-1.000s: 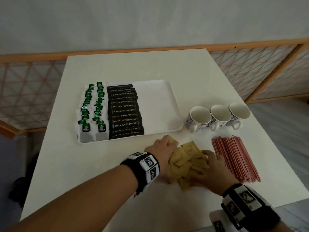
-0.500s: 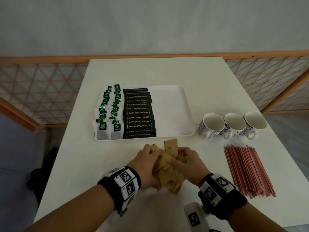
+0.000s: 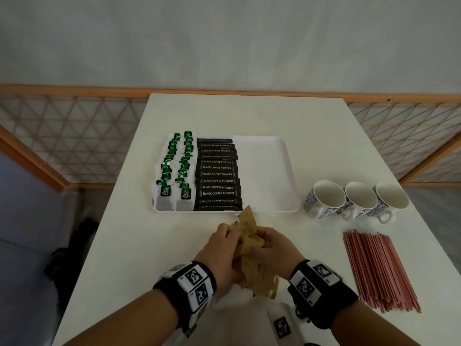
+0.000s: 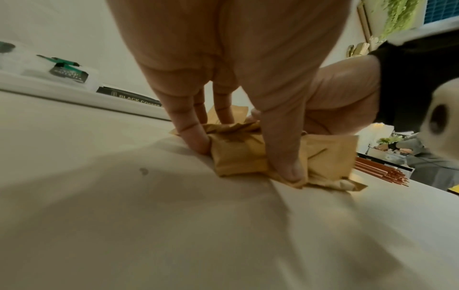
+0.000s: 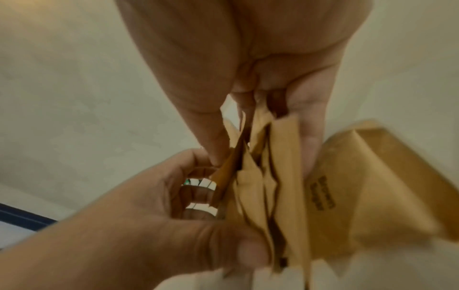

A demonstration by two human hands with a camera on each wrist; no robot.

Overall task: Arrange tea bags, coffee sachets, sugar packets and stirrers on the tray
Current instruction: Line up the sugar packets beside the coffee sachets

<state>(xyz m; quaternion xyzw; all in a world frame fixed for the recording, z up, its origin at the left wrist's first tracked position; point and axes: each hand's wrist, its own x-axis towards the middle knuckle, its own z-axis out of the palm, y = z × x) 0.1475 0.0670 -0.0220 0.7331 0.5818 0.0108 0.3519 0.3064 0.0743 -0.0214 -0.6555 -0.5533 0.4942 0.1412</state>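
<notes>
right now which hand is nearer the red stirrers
Right. The right hand grips the sugar packets on the side facing the red stirrers, though apart from them. The left hand holds the bundle's far side, farther away.

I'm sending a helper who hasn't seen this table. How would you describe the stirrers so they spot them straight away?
On the white table, look right of the white tray, nearer than the row of three mugs. The stirrers lie there as a flat bundle of thin red sticks, the only red thing on the table.
</notes>
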